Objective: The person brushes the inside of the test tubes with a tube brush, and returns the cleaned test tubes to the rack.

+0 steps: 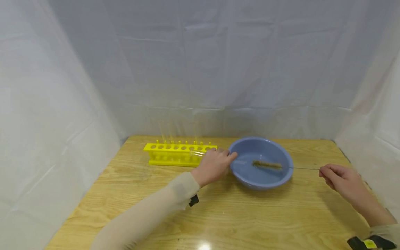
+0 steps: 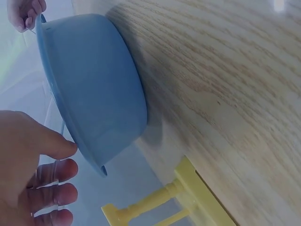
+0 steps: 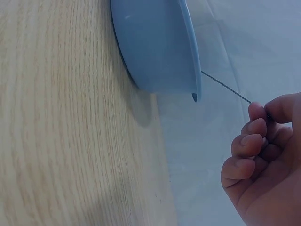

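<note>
My left hand (image 1: 215,165) grips a clear glass test tube (image 1: 197,153) beside the left rim of a blue basin (image 1: 262,182). One end of the tube sticks out to the left of the hand, in front of a yellow rack; the curled fingers cover its middle. In the left wrist view the transparent tube (image 2: 57,181) runs across those fingers. Out to the right, my right hand (image 1: 345,182) pinches the thin twisted wire handle (image 3: 225,86) of a test tube brush between thumb and forefinger. The brown bristles of the brush (image 1: 267,165) are over the basin, pointing left toward the tube.
A yellow test tube rack (image 1: 181,162) stands at the back left, with several clear test tubes (image 1: 171,133) upright in it. Under everything is a wooden table (image 1: 218,215). White sheeting (image 1: 203,69) hangs behind and on both sides.
</note>
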`<action>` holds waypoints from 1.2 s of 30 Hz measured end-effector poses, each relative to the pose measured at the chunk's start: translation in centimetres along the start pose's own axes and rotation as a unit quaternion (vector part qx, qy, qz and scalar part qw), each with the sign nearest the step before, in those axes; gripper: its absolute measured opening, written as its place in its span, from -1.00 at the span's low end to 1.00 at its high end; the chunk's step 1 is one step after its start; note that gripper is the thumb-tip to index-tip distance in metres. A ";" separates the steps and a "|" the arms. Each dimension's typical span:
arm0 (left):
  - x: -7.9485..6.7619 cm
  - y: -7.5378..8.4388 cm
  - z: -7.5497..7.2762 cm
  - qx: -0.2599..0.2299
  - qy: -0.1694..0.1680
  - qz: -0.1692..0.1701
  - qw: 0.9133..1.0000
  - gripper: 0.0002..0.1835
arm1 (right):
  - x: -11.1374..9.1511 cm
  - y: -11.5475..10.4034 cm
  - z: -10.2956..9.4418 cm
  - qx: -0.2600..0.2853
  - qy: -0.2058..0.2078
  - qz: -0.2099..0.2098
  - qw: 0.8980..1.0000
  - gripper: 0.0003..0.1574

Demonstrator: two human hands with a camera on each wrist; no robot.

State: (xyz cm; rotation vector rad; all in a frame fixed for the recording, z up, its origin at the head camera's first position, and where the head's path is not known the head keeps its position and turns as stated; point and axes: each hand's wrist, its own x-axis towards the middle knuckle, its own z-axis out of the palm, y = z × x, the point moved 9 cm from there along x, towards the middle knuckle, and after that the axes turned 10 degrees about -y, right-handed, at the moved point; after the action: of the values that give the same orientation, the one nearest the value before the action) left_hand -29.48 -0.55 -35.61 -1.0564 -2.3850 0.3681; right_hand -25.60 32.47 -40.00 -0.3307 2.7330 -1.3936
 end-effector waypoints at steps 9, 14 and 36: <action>0.3 0.0 -0.3 0.025 0.006 0.021 0.999 -0.61 | 0.2 0.3 0.2 0.005 0.003 0.000 1.000 -0.46; 0.6 0.1 -0.3 0.042 -0.003 0.029 0.999 -0.63 | 0.2 0.3 0.3 0.004 0.001 0.000 1.000 -0.47; 1.5 0.9 -0.7 0.089 0.003 0.048 0.995 -0.78 | 0.1 0.5 0.8 0.003 -0.011 0.014 1.000 -0.41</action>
State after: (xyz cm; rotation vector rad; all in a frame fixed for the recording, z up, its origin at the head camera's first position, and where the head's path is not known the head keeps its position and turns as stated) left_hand -29.44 1.21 -34.89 -1.0907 -2.2539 0.5989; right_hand -25.67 32.15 -40.85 -0.3053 2.7044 -1.3837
